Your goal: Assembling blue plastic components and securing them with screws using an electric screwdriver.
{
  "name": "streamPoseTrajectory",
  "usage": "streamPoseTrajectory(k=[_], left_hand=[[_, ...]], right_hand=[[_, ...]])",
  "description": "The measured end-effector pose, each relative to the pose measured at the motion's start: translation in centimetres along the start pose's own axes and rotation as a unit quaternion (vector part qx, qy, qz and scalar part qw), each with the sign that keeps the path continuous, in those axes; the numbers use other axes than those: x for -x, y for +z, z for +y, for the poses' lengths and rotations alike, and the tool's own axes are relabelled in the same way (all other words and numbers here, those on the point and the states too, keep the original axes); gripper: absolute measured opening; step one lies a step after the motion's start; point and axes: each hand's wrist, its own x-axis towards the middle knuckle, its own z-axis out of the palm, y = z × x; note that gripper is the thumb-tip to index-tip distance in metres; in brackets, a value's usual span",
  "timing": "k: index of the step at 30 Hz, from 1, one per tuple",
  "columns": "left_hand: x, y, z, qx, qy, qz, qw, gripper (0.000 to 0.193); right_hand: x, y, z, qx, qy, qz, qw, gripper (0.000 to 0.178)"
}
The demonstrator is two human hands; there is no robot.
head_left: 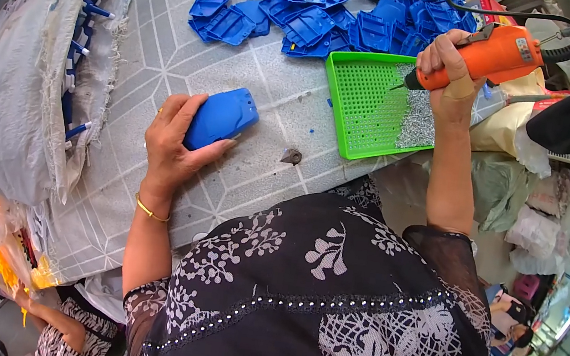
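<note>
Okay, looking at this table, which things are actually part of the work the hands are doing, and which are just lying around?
In use:
left hand on blue plastic housing
right hand holding orange electric screwdriver
green tray of small screws

Lying about:
pile of blue shells
white sack
small grey piece

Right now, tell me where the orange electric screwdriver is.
In the head view, upper right: the right hand grips the orange electric screwdriver, its tip over the green tray beside the screws.
</note>
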Motion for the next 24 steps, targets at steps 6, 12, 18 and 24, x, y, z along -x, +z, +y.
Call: streamPoseTrajectory(k=[6, 12, 18, 24], left_hand=[[0.0, 0.1, 0.0, 0.013, -0.003, 0.001, 1.000, 0.067], [-0.1, 0.1, 0.0, 0.015, -0.008, -0.002, 1.000, 0.066], [-0.2, 0.2, -0.1, 0.018, -0.005, 0.002, 1.000, 0.066], [0.1, 0.0, -0.1, 0.004, -0.008, 0.012, 1.000, 0.066]], right_hand=[[0.2, -0.1, 0.4, 0.008, -0.004, 0.007, 1.000, 0.017], [-0.1, -0.5, 0.8, 0.004, -0.020, 0.016, 1.000, 0.017], [0.1, -0.6, 1.0, 0.007, -0.028, 0.008, 1.000, 0.017], [-0.7, 0.2, -0.2, -0.039, -0.004, -0.006, 0.999, 0.015]])
